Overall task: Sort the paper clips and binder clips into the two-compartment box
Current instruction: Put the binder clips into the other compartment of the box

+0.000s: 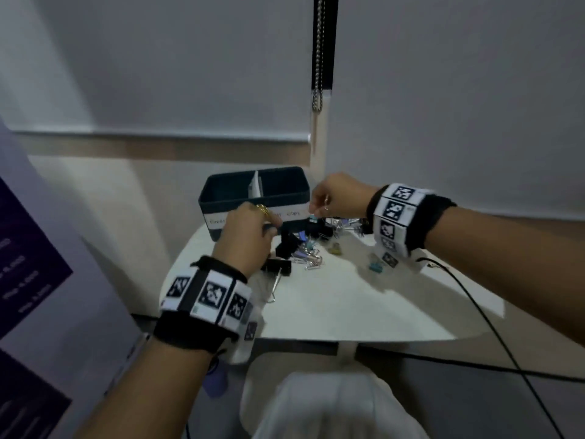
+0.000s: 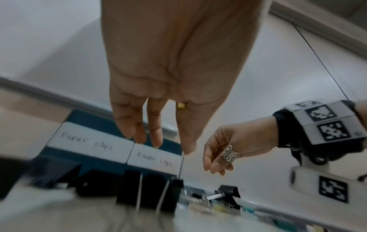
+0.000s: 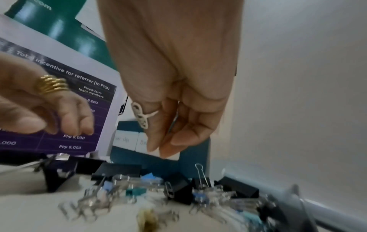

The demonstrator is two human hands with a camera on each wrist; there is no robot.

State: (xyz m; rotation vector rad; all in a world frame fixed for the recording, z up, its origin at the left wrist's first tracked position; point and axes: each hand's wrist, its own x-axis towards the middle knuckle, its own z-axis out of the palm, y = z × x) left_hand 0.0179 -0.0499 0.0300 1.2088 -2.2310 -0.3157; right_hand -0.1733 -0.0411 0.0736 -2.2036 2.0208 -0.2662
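Note:
The dark teal two-compartment box (image 1: 240,198) stands at the back of the white table (image 1: 348,305). Its front labels read "Paper clips" (image 2: 87,141) on the left and "Binder clips" (image 2: 155,158) on the right. My left hand (image 1: 272,224) hovers before the box over large black binder clips (image 1: 278,267); its fingers (image 2: 157,138) hang straight and hold nothing. My right hand (image 1: 313,205) is beside the box's right end, at about rim height. Its fingertips (image 3: 160,150) are pinched together, with a thin metal glint between them; I cannot tell which kind of clip it is.
A mixed pile of silver paper clips (image 1: 308,259) and black and coloured binder clips (image 3: 178,188) lies in front of the box. Single small clips (image 1: 378,264) sit further right. A black cable (image 1: 474,312) crosses the table's right side. A purple poster (image 1: 31,248) stands at the left.

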